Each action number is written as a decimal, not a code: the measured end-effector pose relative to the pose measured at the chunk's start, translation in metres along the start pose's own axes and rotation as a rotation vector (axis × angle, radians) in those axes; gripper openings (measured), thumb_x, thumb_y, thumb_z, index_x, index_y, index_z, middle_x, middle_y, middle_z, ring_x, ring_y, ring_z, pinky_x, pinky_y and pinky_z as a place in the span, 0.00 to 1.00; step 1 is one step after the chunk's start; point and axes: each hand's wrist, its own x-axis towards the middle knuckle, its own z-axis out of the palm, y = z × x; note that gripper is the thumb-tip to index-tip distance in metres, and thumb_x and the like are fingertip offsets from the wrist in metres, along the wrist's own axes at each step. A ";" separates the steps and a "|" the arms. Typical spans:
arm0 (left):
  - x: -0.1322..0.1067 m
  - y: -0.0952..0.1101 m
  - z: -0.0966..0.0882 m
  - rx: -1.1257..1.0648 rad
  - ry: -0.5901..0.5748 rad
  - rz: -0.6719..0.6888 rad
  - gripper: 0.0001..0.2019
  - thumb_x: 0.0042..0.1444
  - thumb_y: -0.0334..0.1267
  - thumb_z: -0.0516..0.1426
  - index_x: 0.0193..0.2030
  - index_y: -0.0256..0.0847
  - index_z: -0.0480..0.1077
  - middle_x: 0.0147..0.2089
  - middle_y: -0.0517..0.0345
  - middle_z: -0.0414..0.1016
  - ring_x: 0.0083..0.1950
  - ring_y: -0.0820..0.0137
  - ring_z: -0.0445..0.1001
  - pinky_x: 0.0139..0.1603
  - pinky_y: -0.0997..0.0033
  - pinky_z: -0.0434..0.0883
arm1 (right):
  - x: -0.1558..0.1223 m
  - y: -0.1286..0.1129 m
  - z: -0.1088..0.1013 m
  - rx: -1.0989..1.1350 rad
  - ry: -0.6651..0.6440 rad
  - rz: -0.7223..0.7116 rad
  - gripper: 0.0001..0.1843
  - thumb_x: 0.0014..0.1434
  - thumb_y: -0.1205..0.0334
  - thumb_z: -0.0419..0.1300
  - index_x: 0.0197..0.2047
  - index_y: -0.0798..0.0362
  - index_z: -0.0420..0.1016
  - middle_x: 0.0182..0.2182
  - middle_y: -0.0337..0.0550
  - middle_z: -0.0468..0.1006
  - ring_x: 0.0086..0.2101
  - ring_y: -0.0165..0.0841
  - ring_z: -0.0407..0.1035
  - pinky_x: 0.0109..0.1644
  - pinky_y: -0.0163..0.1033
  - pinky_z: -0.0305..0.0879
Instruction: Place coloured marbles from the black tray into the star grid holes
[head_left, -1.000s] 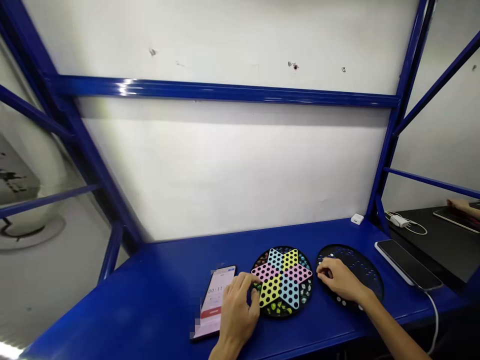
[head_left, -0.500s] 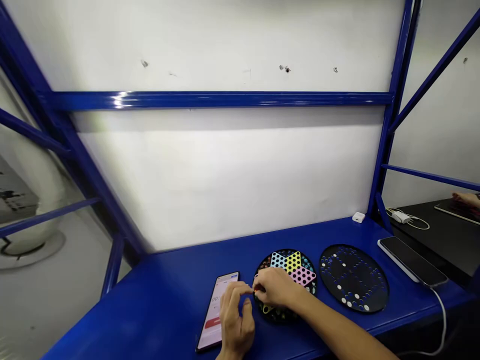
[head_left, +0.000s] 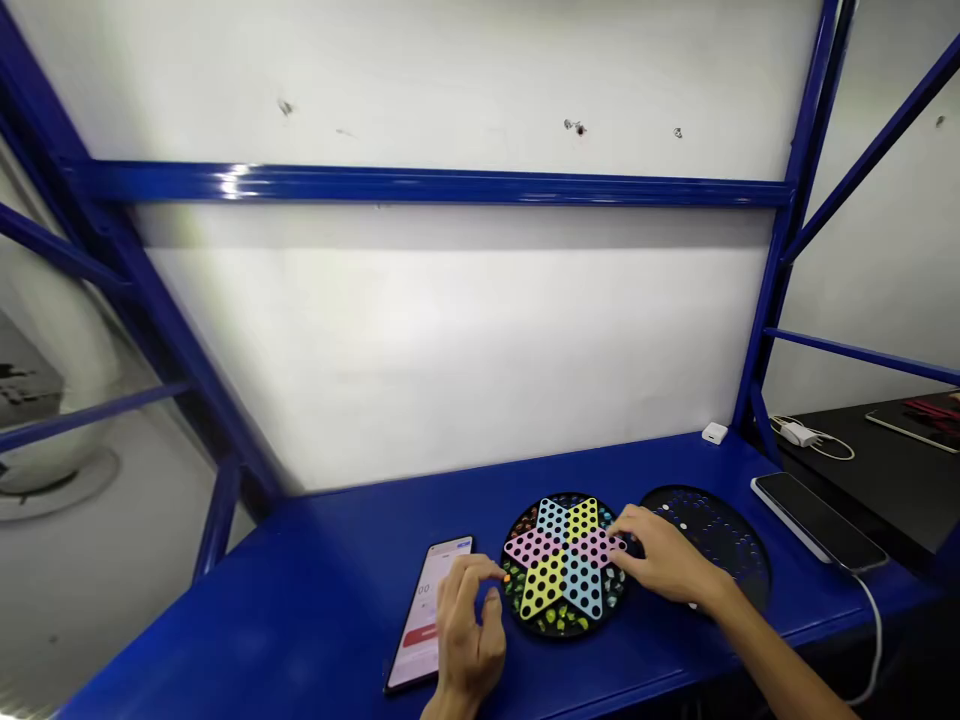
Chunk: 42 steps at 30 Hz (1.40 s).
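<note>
A round black Chinese checkers board with a pastel six-pointed star lies on the blue table. Coloured pieces fill the compartments around its star. My left hand is open over the right edge of the phone, its index fingertip at the board's left rim beside a small orange piece. At the board's right side, my right hand has its thumb and fingers apart near the tip of a pink point; I see nothing between them. That hand and forearm partly cover a black round tray with recesses.
The phone's screen shows a timer. At the right, another phone lies with a white cable attached. A small white box sits at the back, near the blue frame post. Beyond it, a white charger rests on a dark table.
My right hand has moved from the checkers board's left side, where something red showed at its fingertips, to the right side, uncovering the star. My left hand has stayed nearly in place.
</note>
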 end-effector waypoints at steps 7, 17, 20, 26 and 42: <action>0.006 0.014 0.004 0.139 -0.144 -0.089 0.11 0.58 0.34 0.50 0.44 0.43 0.69 0.45 0.50 0.74 0.48 0.57 0.74 0.47 0.53 0.74 | -0.102 0.061 -0.023 -0.281 -0.004 0.144 0.06 0.62 0.54 0.59 0.37 0.46 0.74 0.49 0.45 0.76 0.47 0.42 0.70 0.50 0.47 0.67; 0.007 0.018 0.005 0.212 -0.309 -0.151 0.16 0.59 0.36 0.49 0.52 0.40 0.69 0.52 0.45 0.73 0.51 0.54 0.76 0.48 0.51 0.76 | -0.082 0.033 -0.021 -0.189 0.705 -0.136 0.13 0.69 0.59 0.49 0.31 0.48 0.65 0.37 0.47 0.77 0.26 0.34 0.69 0.31 0.42 0.67; 0.005 0.019 0.007 0.194 -0.366 -0.224 0.18 0.61 0.37 0.48 0.55 0.38 0.68 0.55 0.42 0.72 0.50 0.54 0.77 0.45 0.51 0.78 | -0.067 0.003 -0.048 -0.024 0.938 -0.068 0.13 0.71 0.57 0.46 0.35 0.49 0.65 0.31 0.42 0.73 0.24 0.31 0.65 0.29 0.39 0.63; -0.003 -0.008 0.005 -0.142 -0.186 -0.218 0.23 0.66 0.46 0.43 0.58 0.37 0.68 0.59 0.41 0.73 0.61 0.51 0.72 0.60 0.45 0.72 | 0.007 -0.007 -0.023 0.179 0.741 0.121 0.21 0.71 0.52 0.43 0.26 0.47 0.55 0.22 0.35 0.64 0.24 0.31 0.59 0.29 0.37 0.56; -0.034 -0.037 0.034 0.287 -0.542 -0.255 0.30 0.65 0.49 0.47 0.70 0.39 0.60 0.72 0.42 0.62 0.71 0.50 0.63 0.67 0.46 0.67 | 0.081 0.024 0.065 -0.067 0.181 0.265 0.19 0.71 0.55 0.45 0.50 0.52 0.76 0.51 0.50 0.76 0.52 0.41 0.68 0.57 0.44 0.60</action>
